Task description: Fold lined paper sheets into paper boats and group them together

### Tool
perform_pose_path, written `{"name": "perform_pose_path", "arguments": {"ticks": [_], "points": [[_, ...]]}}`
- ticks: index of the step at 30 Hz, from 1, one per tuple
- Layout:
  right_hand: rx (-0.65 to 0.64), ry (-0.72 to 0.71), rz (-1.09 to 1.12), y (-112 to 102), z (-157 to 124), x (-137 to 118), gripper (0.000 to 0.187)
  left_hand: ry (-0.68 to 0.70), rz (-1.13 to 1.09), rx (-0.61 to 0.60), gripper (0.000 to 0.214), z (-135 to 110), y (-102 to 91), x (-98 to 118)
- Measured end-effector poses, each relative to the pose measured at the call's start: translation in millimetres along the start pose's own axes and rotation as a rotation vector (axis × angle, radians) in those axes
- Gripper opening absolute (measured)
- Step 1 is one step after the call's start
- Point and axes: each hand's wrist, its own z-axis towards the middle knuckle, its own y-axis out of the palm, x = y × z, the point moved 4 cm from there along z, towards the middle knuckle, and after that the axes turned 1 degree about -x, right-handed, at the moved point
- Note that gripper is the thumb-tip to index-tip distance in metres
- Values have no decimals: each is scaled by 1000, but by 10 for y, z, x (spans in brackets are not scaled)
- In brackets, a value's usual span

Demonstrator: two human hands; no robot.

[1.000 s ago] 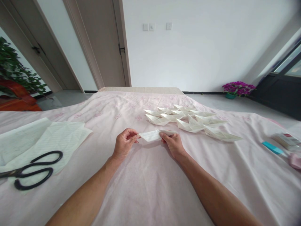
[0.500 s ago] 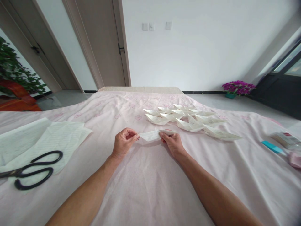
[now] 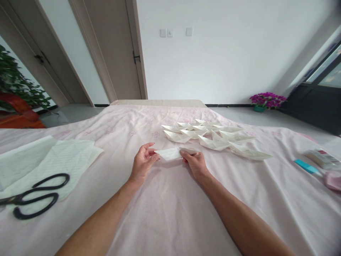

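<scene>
A folded piece of lined white paper (image 3: 169, 153), shaped like a small boat, is held low over the cloth in front of me. My right hand (image 3: 195, 161) pinches its right part, thumb on the near side and fingers behind. At the pointed left end is my left hand (image 3: 145, 160), its index finger raised and its thumb apart from the other fingers; the tip lies between or against them, and contact is hard to tell. Beyond my right hand stand several folded paper boats (image 3: 215, 141), grouped closely on the cloth.
Lined paper sheets (image 3: 77, 153) lie at the left, with black-handled scissors (image 3: 50, 195) partly over them. At the right are a blue object (image 3: 306, 166), a small pack (image 3: 322, 158) and a pink item (image 3: 333, 180). A pink patterned cloth (image 3: 160, 213) covers the surface in soft folds.
My left hand has loosened its pinch on the paper's left end, the index finger lifting and the fingers spreading. My right hand keeps its hold. The view has shifted slightly.
</scene>
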Motion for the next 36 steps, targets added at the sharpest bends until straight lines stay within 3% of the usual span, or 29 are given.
{"name": "perform_pose_path", "arguments": {"ticks": [2, 5, 11, 19, 24, 31, 36], "points": [[0, -11, 12, 9, -6, -11, 34, -64, -39, -65, 57, -33, 74, -54], [-8, -21, 27, 48, -35, -33, 30, -166, -32, -131, 44, -95, 196, -113], [-22, -6, 61, 169, -115, -78, 30, -256, 25, -137, 46, -157, 338, -171], [-43, 84, 97, 280, -196, -78, 32, -262, 99, -56, 43, -155, 305, -132], [-15, 88, 102, 345, -260, -98, 32, -272, 95, -77, 44, -178, 327, -147], [64, 63, 111, 181, -147, -49, 38, -275, 111, -54, 45, -175, 251, -180], [35, 25, 100, 98, -111, -72, 38, -289, 120, -58, 47, -172, 184, -185]]}}
